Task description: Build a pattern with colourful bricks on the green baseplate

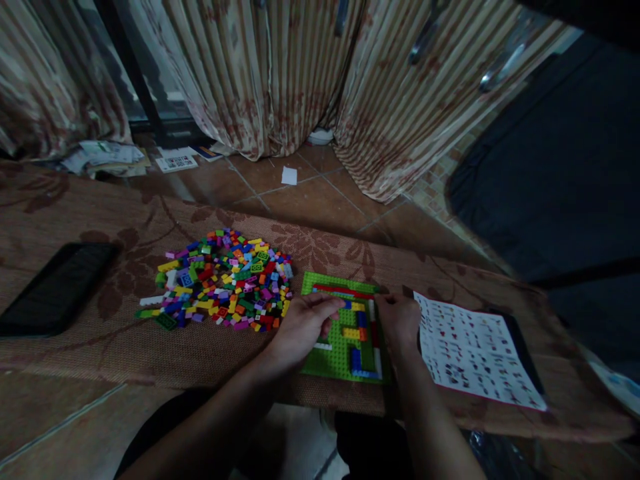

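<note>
A green baseplate (334, 363) lies on the cloth-covered bench in front of me, with red, white, blue and yellow bricks fixed on it in rows. Over its left half is my left hand (305, 323), thumb and forefinger pinched together by a blue brick (349, 304); whatever they hold is hidden. At the plate's upper right edge, beside the red and white row, my right hand (401, 323) has its fingers curled closed. Its fingertips are dark, and I cannot make out what is in them. Left of the plate spreads a heap of loose coloured bricks (230, 280).
A printed sheet (475, 350) lies on a dark flat object to the right of my right hand. A black phone (55, 290) rests at the bench's left end. Beyond the bench's far edge are floor tiles, papers (177, 162) and striped curtains (300, 73).
</note>
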Motion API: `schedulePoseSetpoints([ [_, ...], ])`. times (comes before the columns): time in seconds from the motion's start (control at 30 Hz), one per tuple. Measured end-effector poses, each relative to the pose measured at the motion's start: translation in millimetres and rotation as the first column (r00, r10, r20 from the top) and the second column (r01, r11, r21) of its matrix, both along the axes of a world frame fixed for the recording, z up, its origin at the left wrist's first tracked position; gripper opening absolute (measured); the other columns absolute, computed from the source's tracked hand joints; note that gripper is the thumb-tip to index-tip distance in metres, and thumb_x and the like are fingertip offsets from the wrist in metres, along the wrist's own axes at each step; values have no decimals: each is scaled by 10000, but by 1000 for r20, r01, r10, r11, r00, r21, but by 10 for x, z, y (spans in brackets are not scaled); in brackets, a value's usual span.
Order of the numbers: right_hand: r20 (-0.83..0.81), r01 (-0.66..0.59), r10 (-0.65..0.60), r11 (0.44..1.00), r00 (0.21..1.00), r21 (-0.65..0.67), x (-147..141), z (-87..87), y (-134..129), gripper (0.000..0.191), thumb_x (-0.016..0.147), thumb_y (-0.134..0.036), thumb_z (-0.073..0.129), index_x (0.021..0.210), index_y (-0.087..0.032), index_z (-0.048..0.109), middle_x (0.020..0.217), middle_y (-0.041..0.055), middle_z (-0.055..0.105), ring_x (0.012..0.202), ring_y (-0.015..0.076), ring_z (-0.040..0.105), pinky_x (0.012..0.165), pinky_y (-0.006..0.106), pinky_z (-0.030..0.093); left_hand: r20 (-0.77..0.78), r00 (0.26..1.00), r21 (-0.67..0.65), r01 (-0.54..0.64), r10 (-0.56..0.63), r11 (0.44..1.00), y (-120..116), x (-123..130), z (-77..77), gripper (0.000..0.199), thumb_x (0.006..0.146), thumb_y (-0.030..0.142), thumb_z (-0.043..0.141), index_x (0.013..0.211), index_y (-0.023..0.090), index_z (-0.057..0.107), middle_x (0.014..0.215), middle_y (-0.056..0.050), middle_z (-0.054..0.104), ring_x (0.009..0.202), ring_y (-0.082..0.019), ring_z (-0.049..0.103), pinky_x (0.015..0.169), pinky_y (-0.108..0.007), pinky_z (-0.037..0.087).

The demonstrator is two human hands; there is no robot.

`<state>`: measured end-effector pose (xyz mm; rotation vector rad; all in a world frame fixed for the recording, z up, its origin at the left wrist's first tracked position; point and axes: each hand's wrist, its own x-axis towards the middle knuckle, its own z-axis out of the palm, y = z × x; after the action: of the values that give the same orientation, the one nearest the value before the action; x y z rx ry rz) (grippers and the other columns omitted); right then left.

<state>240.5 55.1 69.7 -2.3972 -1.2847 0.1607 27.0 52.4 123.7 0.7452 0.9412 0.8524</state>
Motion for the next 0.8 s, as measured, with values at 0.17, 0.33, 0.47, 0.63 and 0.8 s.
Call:
schedulePoseSetpoints([
  [0.17,-36,-11,11,1000,999,1,4,31,-14,308,768,-396,565,770,-167,771,744,131,735,708,267,671,648,341,450,-9,1000,1,-15,15,1000,8,-12,-7,267,688,401,694,682,141,635,555,41,527,420,-46,385,426,-217,260],
  [0.33,-103,-20,19,1000,995,-12,67,93,-41,302,744,-427,605,771,-175,769,706,95,733,643,234,658,607,316,439,-9,1000,10,-22,22,1000,7,-17,14,231,717,365,668,672,143,626,556,38,529,423,-45,386,425,-215,256],
  [0.47,-165,-35,32,999,986,-12,154,130,-76,359,751,-469,592,803,-165,776,689,85,731,643,230,650,597,308,428,-18,999,-1,-31,31,1000,10,-17,34,220,727,353,659,656,150,615,521,46,504,412,-45,373,427,-215,251],
  [0.63,-129,-4,9,999,992,33,243,140,-110,400,782,-463,543,856,-147,777,741,97,740,680,234,647,624,315,429,-3,999,-8,-42,42,999,15,-14,19,203,729,339,657,663,151,613,530,50,508,412,-41,373,431,-212,253],
  [0.8,-216,-39,58,995,975,91,156,174,-90,334,731,-425,591,865,-175,767,803,69,751,740,227,659,685,307,458,4,999,-9,-43,43,999,23,-19,-7,200,724,334,669,674,146,623,556,45,521,416,-36,374,429,-210,249],
])
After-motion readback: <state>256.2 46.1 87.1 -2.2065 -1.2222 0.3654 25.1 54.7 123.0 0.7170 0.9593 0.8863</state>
